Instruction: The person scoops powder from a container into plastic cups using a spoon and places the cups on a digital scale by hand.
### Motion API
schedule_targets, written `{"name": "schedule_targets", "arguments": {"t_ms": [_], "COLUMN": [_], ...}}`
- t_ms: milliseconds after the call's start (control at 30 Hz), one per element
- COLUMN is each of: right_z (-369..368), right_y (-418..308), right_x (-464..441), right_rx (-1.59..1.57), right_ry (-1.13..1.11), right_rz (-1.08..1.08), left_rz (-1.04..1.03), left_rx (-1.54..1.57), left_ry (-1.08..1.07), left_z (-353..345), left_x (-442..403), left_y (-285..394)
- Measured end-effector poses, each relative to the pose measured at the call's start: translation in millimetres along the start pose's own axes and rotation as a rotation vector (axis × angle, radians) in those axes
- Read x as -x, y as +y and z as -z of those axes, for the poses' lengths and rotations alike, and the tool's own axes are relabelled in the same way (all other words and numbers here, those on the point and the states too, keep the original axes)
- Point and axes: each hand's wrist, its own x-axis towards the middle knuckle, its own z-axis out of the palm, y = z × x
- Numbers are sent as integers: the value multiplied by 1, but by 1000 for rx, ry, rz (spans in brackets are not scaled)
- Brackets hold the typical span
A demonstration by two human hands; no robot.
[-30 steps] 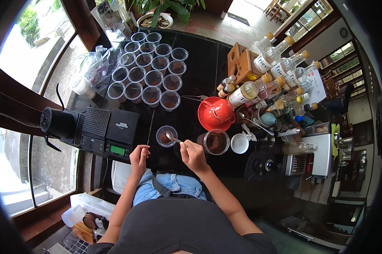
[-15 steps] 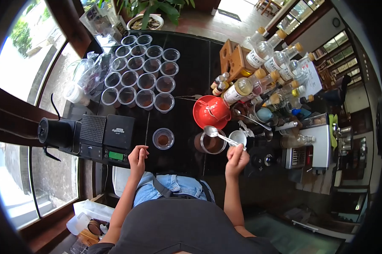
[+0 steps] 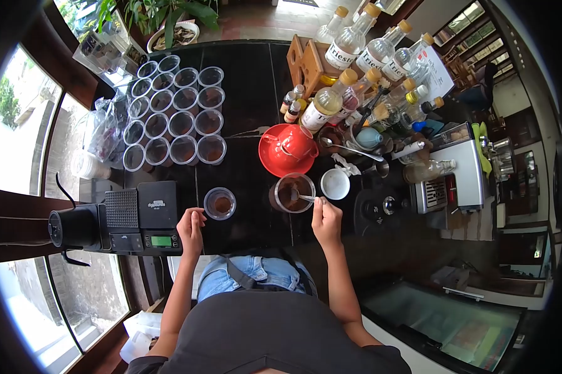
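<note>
My right hand (image 3: 326, 221) pinches the handle of a metal spoon (image 3: 306, 197), whose bowl is down inside a wide clear container (image 3: 283, 201) of brown powder. My left hand (image 3: 190, 230) rests by the table edge with its fingers curled together and nothing visible in them. Just beyond it stands a single clear plastic cup (image 3: 220, 204) with some brown powder in the bottom. Farther back on the left are rows of similar cups (image 3: 182, 123), several with brown contents. A small white bowl (image 3: 335, 184) sits right of the container.
A red cup and saucer (image 3: 287, 149) stand behind the container. Labelled glass bottles (image 3: 345, 48) and a wooden rack (image 3: 306, 65) crowd the back right. At left are a black scale (image 3: 157, 209) and a black kettle (image 3: 75, 227). A silver machine (image 3: 455, 177) is at right.
My right hand has moved the spoon from the single cup to the powder container and lowered it inside. The view has shifted rightward; my left hand stays curled near the cup.
</note>
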Motion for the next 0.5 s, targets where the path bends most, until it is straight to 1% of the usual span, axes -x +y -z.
{"name": "schedule_targets", "arguments": {"t_ms": [33, 100, 133, 233, 500], "right_z": [-1, -4, -5, -4, -1], "right_y": [1, 3, 4, 7, 14], "right_x": [1, 3, 4, 7, 12], "right_rx": [-3, -152, -156, -180, -186], "right_ry": [-7, -63, -70, 1, 82], "right_rz": [-2, -87, -89, -115, -107], "left_rz": [7, 11, 9, -5, -32], "left_rx": [-3, -3, -4, -5, 1], "left_ry": [3, 4, 5, 10, 29], "left_z": [-1, -2, -2, -5, -12], "left_x": [0, 0, 1, 0, 1], "left_y": [0, -1, -2, 0, 2]}}
